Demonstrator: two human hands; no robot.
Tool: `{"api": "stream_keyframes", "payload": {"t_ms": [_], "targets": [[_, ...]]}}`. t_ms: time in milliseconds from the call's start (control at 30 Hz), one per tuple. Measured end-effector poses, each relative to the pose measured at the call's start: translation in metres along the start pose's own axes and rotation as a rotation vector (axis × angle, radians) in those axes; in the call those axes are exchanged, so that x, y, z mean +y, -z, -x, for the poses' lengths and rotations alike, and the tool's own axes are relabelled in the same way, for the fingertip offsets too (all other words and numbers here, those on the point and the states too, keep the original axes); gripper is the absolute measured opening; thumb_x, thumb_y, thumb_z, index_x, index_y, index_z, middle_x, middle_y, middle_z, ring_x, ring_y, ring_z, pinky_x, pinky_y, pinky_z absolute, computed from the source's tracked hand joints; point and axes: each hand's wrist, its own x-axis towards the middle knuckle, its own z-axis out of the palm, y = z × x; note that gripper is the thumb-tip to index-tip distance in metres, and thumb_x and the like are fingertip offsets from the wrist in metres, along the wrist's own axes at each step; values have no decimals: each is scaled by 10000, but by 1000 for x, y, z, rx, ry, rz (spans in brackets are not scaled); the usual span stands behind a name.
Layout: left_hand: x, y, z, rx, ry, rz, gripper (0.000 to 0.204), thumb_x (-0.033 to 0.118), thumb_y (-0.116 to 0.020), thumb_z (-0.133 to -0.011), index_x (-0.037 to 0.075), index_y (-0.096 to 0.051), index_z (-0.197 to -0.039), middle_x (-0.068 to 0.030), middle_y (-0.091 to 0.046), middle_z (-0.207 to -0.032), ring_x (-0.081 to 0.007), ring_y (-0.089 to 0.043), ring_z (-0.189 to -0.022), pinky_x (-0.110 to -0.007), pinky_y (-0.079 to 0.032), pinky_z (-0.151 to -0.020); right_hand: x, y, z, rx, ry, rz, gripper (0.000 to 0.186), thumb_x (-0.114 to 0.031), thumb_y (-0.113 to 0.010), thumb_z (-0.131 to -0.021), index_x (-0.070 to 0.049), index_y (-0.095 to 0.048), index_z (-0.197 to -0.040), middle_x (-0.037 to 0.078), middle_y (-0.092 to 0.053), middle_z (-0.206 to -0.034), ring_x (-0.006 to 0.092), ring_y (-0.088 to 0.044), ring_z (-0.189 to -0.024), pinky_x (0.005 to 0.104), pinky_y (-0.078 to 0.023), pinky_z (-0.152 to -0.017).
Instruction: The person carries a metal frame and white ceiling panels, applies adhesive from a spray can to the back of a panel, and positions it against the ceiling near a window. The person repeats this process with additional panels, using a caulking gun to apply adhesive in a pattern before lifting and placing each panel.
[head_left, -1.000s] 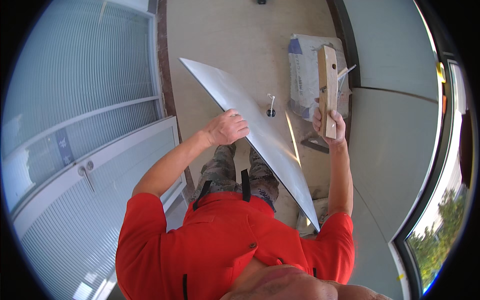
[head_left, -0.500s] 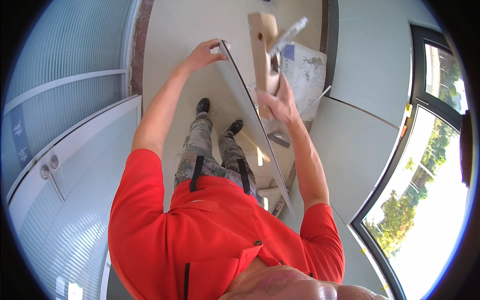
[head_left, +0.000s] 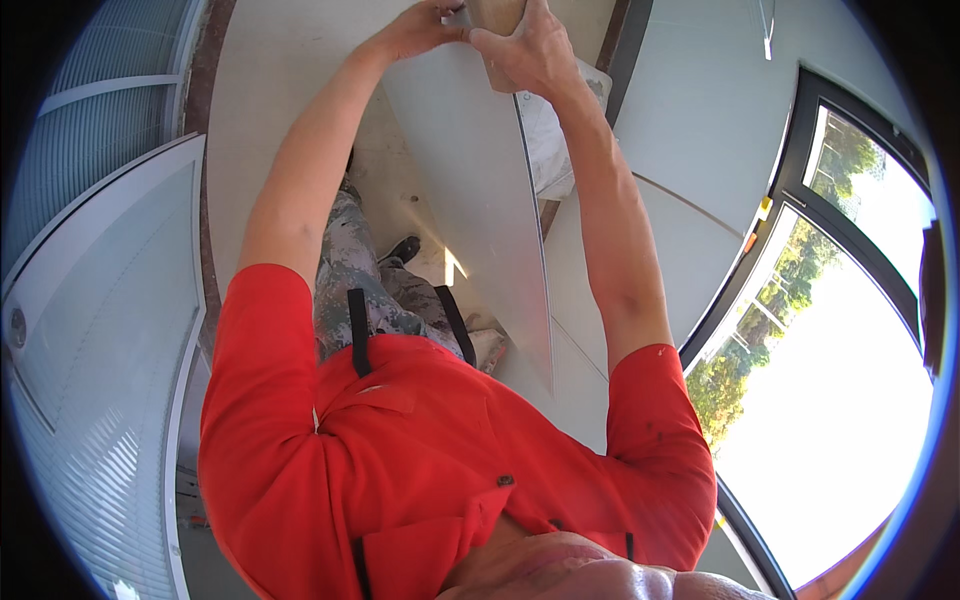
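A long, thin, pale grey panel [head_left: 470,165] stands tilted on edge between my arms, its near end narrowing toward my chest. My left hand [head_left: 425,28] is closed at the panel's far end, its thumb along the top and its fingertips partly hidden. In my right hand [head_left: 530,50] is a wooden hand plane [head_left: 496,18], held over the panel's far edge close to my left hand. Only the near end of the plane's body shows; the rest runs past the top of the picture.
A white-framed glass door [head_left: 110,280] stands to the left. To the right are pale wall panels [head_left: 690,110] and a dark-framed window [head_left: 790,330]. Beyond the panel, a whitish sack [head_left: 545,150] lies on the floor, partly covered by my right arm.
The wooden plane has come down from the air onto the panel's far edge, beside my left hand. Both hands have moved farther away, and the panel's broad face now shows more.
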Motion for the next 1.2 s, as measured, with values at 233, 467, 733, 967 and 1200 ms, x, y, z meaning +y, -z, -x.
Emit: {"api": "stream_keyframes", "payload": {"t_ms": [233,467,733,967,1200], "targets": [[-36,17,-17,24,-197,-146,448,181,-821,-893,83,-717,-1318,-101,-759,-1215,-214,-688,-1127,-395,-549,-1028,26,-7,85,-63,-124,-38,744,-388,-807,-751,102,-499,-1219,314,-718,-1054,438,-725,-973,483,-574,-870],[-29,14,-12,73,-133,-310,576,342,-847,-842,-19,-700,-1267,-178,-747,-1147,-278,-698,-1066,-403,-552,-973,81,-13,245,-173,-287,-140,687,-285,-776,-785,71,-444,-1270,326,-705,-1007,500,-703,-952,518,-554,-848],[-27,-30,11,335,-108,-76,740,410,-814,-880,-35,-603,-1432,-217,-590,-1476,-324,-602,-1302,-414,-496,-1078,105,-14,298,-173,-271,-97,731,-246,-781,-775,75,-426,-1327,329,-691,-1041,504,-691,-990,517,-550,-855],[-5,-92,16,352,114,170,725,405,-751,-939,67,-505,-1531,-134,-594,-1449,-282,-617,-1261,-456,-564,-987,127,-17,301,-121,-209,-135,620,-291,-780,-783,65,-463,-1181,303,-698,-909,465,-703,-876,496,-554,-808],[30,-108,36,562,-71,57,593,402,-741,-938,140,-600,-1451,-87,-674,-1286,-248,-666,-1114,-461,-607,-811,154,-23,404,-175,-289,-186,681,-275,-784,-778,81,-461,-1260,303,-692,-948,466,-700,-884,497,-558,-810]]}}
